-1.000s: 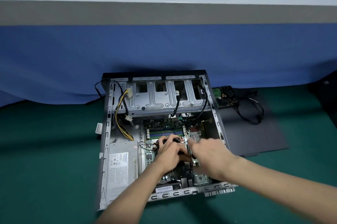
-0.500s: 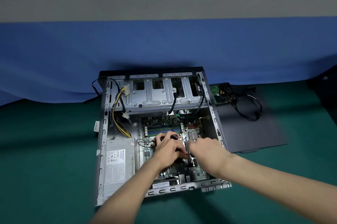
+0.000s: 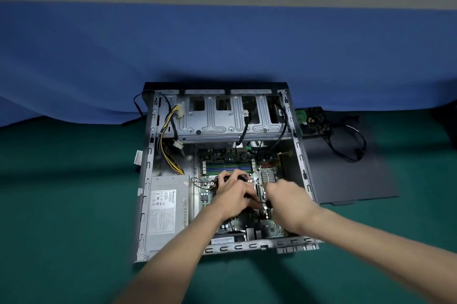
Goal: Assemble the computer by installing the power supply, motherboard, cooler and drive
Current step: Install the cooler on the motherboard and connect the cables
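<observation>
1. Lying open on the green worktop (image 3: 61,204): the computer case (image 3: 148,180), side off, interior facing up.
2. Power supply (image 3: 165,209): seated in the near-left corner of the case, label upward, its yellow cables (image 3: 170,155) trailing loose toward the far wall. Judged installed; cabling apparently not finished.
3. Motherboard (image 3: 227,162): flat on the case floor, right of the power supply. Judged in place; its screws cannot be made out.
4. Cooler (image 3: 241,177): dark block on the motherboard, mostly hidden. Judged the step in hand, not yet complete.
5. Drive (image 3: 310,120): outside the case, on the detached side panel (image 3: 346,175) to the right, near a loose black cable. The bay cage (image 3: 222,125) at the far end looks unfilled. Judged left to do.
6. Left hand (image 3: 233,192): directly over the cooler, fingers curled round its top, gripping it.
7. Right hand (image 3: 289,201): just beside the left, at the cooler's right edge, blurred; fingers curled round a dark handle (image 3: 268,203), seemingly a screwdriver.
8. The hands sit close together, nearly touching; the drive is well apart from both.
</observation>
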A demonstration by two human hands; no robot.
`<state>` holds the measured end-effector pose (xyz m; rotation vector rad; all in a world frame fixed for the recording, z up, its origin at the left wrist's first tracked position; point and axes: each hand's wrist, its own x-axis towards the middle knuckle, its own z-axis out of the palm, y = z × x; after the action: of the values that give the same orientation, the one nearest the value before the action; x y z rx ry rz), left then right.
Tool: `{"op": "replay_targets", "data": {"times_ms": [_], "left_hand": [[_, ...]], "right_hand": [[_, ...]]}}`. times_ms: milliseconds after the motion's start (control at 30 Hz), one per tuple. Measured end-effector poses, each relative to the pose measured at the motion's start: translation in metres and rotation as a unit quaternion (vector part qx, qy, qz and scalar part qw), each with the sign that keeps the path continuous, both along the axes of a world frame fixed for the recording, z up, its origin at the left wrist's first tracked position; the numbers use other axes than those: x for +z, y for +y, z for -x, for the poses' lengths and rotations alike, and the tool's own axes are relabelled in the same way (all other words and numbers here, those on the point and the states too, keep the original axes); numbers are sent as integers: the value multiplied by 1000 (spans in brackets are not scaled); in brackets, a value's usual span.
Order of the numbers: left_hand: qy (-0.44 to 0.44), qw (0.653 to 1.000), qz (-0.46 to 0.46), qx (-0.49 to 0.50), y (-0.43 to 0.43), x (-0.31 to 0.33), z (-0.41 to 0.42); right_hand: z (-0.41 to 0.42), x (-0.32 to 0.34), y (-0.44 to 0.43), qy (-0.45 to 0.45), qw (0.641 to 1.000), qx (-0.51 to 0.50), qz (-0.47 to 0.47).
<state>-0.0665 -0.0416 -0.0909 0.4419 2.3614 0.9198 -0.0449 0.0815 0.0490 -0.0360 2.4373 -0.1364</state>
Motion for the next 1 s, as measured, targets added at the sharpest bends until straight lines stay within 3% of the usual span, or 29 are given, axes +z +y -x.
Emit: {"op": "replay_targets", "data": {"times_ms": [33,100,167,200,233,267,333,367,400,433,467,500,533,600,633,667,700,733,767,833,867,900,933,1000], "left_hand": [[3,1000,0,-7,0,-1,0],[-5,1000,5,-6,0,-2,1],[0,1000,-4,-8,0,-2,-1],[4,1000,-8,-8,0,0,-1],[-4,1000,-14,7,0,-1,-2],[-28,998,-27,42,-1,0,-2],[-76,990,-62,96,-1,3,-3],[-57,994,-44,79,-2,1,-3],[-26,998,-21,45,-1,1,-4],[-6,1000,-11,27,-1,-2,-3],[3,1000,-15,14,-1,-1,-2],[9,1000,-21,5,-1,-2,-1],[9,1000,-23,-4,-1,-2,0],[14,1000,-7,-12,0,-3,0],[18,1000,1,-10,0,-3,0],[19,1000,4,-9,0,-2,0],[18,1000,6,-11,1,-2,-1],[12,1000,9,-11,1,-2,-1],[8,1000,9,-5,1,-2,-1],[10,1000,8,1,1,-1,-1],[12,1000,7,2,1,-2,-1],[13,1000,3,3,0,-3,-2],[12,1000,0,5,0,-4,-2],[9,1000,5,-2,0,-4,1]], "right_hand": [[7,-4,0,-9,992,-124,29],[21,-6,-5,-94,912,-385,104],[27,-9,-8,-149,836,-504,156],[27,-9,-9,-149,832,-509,166],[24,-5,-11,-144,848,-476,184],[21,1,-12,-129,889,-398,187],[13,9,-7,-93,984,-123,95],[10,11,-4,-56,998,33,20],[9,10,-3,-23,989,146,-29],[7,7,-1,3,984,175,-34],[4,3,-1,11,993,113,-12],[4,0,-2,5,999,-23,34],[6,-5,-2,-18,981,-174,81],[10,-9,0,-118,882,-431,150],[12,-11,3,-154,829,-505,182],[14,-13,8,-174,796,-540,209],[14,-9,13,-187,789,-541,225],[15,-3,16,-193,805,-509,236],[15,2,18,-180,859,-428,218],[9,10,17,-130,979,-124,93],[3,5,15,-69,995,64,-12],[-1,2,10,-14,986,156,-55],[-6,0,2,19,988,148,-38],[0,-7,-5,31,995,-86,42]]}}
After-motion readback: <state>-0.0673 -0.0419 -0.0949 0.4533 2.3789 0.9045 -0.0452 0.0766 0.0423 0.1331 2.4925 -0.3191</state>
